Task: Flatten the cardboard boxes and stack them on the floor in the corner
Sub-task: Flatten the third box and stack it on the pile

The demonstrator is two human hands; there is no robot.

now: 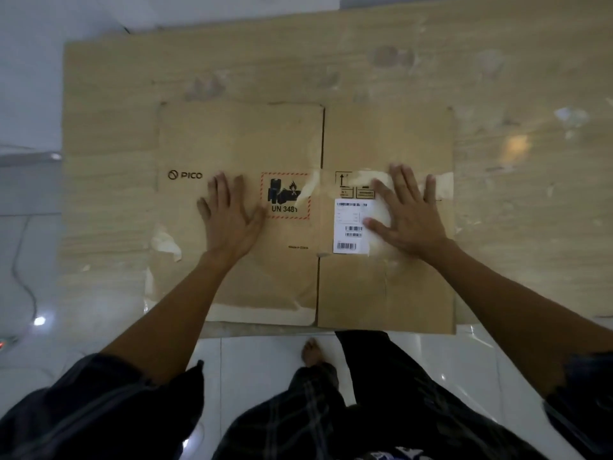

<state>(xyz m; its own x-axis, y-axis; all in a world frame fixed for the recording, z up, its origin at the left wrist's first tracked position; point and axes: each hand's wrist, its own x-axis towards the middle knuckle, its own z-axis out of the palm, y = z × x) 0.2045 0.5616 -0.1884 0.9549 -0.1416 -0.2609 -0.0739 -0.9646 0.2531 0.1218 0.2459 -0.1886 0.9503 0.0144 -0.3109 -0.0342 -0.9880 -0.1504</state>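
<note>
A flattened brown cardboard box (252, 137) printed "PICO", with a red battery warning mark and a white barcode label (348, 234), lies flat on a light wood table (530, 94). Its near edge overhangs the table's front edge. My left hand (229, 217) rests palm down, fingers spread, on the box's left panel beside the warning mark. My right hand (408, 210) presses palm down on the right panel, the thumb touching the white label. Neither hand grips anything.
White glossy floor tiles (252, 366) lie below the table's front edge, with my bare foot (311, 353) and dark checked trousers there. A thin cable (23, 270) runs across the floor at the left. A pale wall stands behind the table.
</note>
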